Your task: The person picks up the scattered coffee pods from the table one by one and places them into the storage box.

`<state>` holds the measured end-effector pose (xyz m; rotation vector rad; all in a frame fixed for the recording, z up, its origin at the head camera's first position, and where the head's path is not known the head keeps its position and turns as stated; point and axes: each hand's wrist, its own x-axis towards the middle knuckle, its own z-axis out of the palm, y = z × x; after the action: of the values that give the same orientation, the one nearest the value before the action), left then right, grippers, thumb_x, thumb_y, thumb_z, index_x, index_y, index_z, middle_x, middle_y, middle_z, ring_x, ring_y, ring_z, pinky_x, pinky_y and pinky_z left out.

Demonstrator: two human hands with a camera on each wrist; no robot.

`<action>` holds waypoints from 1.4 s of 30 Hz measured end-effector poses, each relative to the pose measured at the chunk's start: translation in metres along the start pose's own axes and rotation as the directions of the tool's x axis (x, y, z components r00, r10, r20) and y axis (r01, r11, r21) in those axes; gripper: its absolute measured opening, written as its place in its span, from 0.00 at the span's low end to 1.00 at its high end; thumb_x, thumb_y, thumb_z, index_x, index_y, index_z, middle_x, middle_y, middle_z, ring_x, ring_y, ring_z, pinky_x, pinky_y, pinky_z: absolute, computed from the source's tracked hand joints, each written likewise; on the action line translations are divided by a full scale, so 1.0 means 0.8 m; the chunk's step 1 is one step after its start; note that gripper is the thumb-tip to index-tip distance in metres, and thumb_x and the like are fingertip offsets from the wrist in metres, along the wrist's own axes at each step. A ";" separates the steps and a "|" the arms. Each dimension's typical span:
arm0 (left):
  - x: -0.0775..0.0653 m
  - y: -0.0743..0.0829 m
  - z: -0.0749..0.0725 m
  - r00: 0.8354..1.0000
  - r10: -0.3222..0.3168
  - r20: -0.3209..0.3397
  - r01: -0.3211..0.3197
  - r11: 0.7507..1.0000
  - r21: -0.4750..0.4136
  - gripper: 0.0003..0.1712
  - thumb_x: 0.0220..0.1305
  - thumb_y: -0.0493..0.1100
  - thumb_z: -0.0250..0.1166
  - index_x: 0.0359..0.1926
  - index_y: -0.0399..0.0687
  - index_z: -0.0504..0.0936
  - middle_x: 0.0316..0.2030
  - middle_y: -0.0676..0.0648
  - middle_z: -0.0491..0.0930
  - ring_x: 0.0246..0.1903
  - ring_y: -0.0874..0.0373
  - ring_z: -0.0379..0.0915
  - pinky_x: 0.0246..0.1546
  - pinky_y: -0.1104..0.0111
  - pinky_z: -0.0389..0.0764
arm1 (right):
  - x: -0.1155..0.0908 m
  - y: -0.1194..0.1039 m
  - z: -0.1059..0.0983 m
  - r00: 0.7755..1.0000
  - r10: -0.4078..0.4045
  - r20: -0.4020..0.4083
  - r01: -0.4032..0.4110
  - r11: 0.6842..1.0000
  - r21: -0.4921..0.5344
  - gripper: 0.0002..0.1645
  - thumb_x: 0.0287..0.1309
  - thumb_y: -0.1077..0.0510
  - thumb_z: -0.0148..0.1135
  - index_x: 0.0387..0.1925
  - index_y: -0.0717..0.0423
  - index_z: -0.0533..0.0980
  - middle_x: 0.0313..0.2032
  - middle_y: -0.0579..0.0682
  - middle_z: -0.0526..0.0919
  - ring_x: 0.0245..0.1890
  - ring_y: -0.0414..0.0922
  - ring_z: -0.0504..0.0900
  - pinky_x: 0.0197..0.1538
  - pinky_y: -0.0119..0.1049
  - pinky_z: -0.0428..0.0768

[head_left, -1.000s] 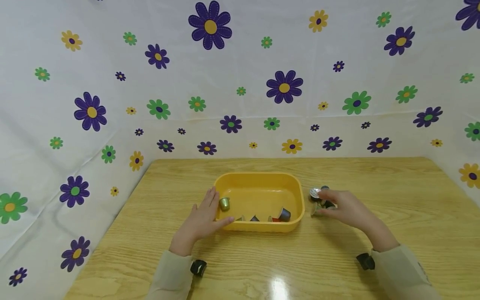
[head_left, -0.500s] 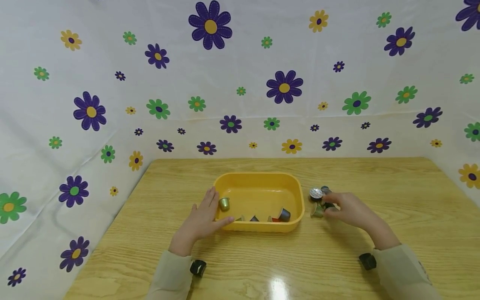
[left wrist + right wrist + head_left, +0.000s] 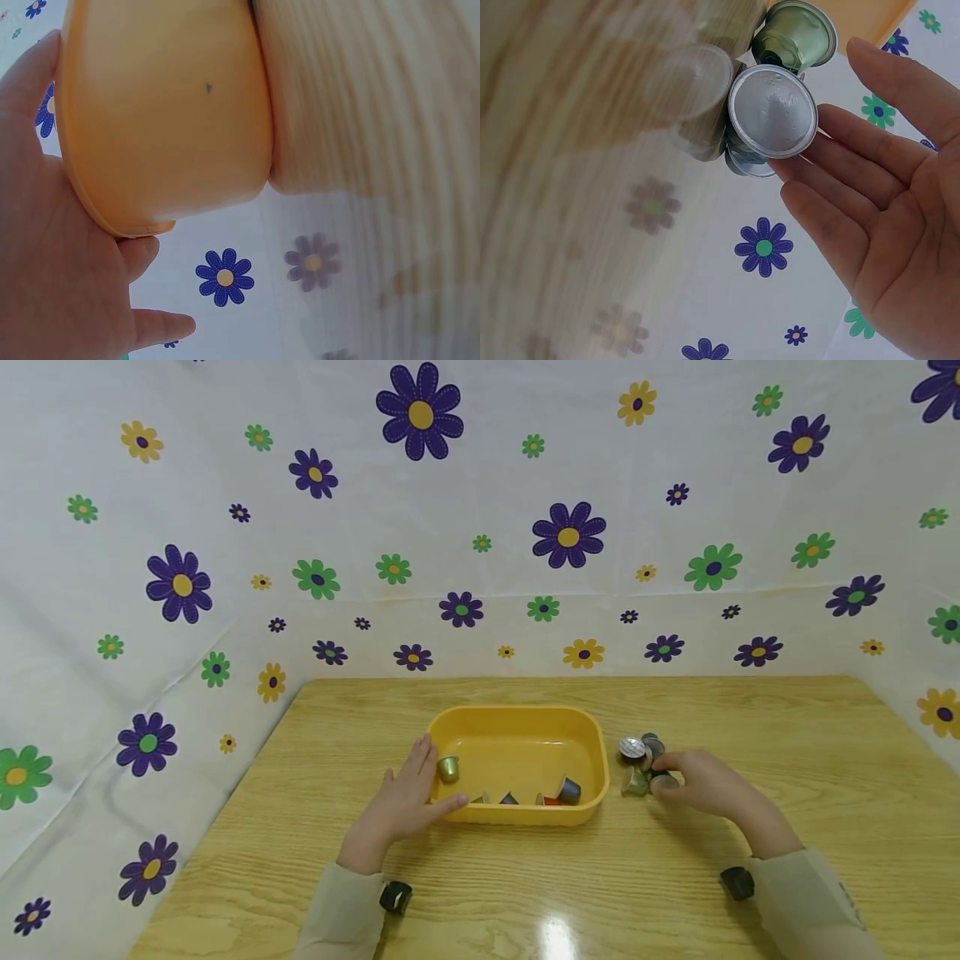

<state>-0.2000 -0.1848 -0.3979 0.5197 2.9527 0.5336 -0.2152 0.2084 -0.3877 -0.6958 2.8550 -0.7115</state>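
Observation:
In the head view, a yellow plastic tub [image 3: 525, 816] stands mid-table with several coffee capsules in it, among them a gold capsule [image 3: 448, 769] and a dark capsule [image 3: 569, 789]. My left hand [image 3: 397, 802] rests against the tub's left end with straight fingers, thumb over the front rim. Right of the tub lies a small cluster of capsules: a silver-lidded capsule [image 3: 632, 748], a green capsule [image 3: 634, 782] and others. My right hand [image 3: 708, 783] is at the cluster's right side. In the right wrist view, its fingertips touch or nearly touch a capsule with a silver lid [image 3: 774, 111]; the thumb stands apart.
The wooden table [image 3: 480, 877] meets a white cloth [image 3: 495, 485] printed with flowers behind and at the sides. A dark wrist device [image 3: 396, 897] shows at the left cuff, another device [image 3: 737, 883] at the right cuff.
My right hand has drawn slightly right, away from the silver-lidded and green capsules, so more of the cluster shows. The left hand and tub have stayed in place.

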 end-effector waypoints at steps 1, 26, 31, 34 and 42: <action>0.000 0.000 0.000 1.000 0.001 0.000 -0.001 1.000 0.000 0.54 0.56 0.68 0.48 0.66 0.31 0.41 0.67 0.39 0.34 0.65 0.49 0.28 0.54 0.40 0.44 | 0.000 0.000 0.000 1.000 0.005 0.007 -0.005 1.000 -0.002 0.17 0.49 0.62 0.61 0.41 0.70 0.75 0.40 0.63 0.79 0.44 0.59 0.75 0.44 0.51 0.72; 0.000 0.001 -0.001 1.000 0.004 -0.009 -0.004 1.000 0.002 0.54 0.56 0.69 0.48 0.65 0.31 0.42 0.67 0.39 0.34 0.65 0.48 0.29 0.54 0.40 0.44 | 0.002 0.000 0.002 0.996 -0.037 0.076 0.033 0.998 0.058 0.11 0.48 0.61 0.64 0.35 0.62 0.78 0.35 0.51 0.80 0.37 0.48 0.76 0.42 0.46 0.73; 0.000 0.000 0.001 1.000 -0.001 -0.002 0.001 1.000 0.006 0.54 0.56 0.69 0.47 0.65 0.31 0.43 0.67 0.39 0.34 0.65 0.48 0.28 0.54 0.40 0.44 | 0.000 -0.003 0.002 0.994 -0.024 0.105 0.017 0.998 0.068 0.10 0.45 0.64 0.65 0.34 0.61 0.79 0.33 0.49 0.80 0.36 0.48 0.77 0.40 0.44 0.74; 0.000 0.000 0.001 1.000 -0.001 -0.005 0.001 1.000 0.003 0.54 0.56 0.69 0.47 0.66 0.31 0.43 0.67 0.39 0.33 0.65 0.49 0.29 0.54 0.40 0.44 | 0.000 -0.004 0.002 0.993 -0.015 0.115 0.007 0.997 0.071 0.11 0.44 0.66 0.64 0.34 0.62 0.79 0.33 0.50 0.80 0.37 0.49 0.78 0.40 0.44 0.75; 0.000 0.000 0.001 1.000 0.002 -0.012 -0.002 1.000 -0.003 0.54 0.56 0.69 0.48 0.66 0.31 0.43 0.67 0.39 0.34 0.65 0.48 0.29 0.54 0.39 0.45 | 0.002 -0.001 0.004 0.989 0.022 0.145 -0.032 0.997 0.067 0.15 0.45 0.66 0.64 0.39 0.64 0.77 0.36 0.52 0.80 0.39 0.51 0.77 0.43 0.46 0.74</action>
<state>-0.1997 -0.1845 -0.3988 0.5212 2.9621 0.5431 -0.2154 0.2056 -0.3904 -0.6689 2.6905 -0.7207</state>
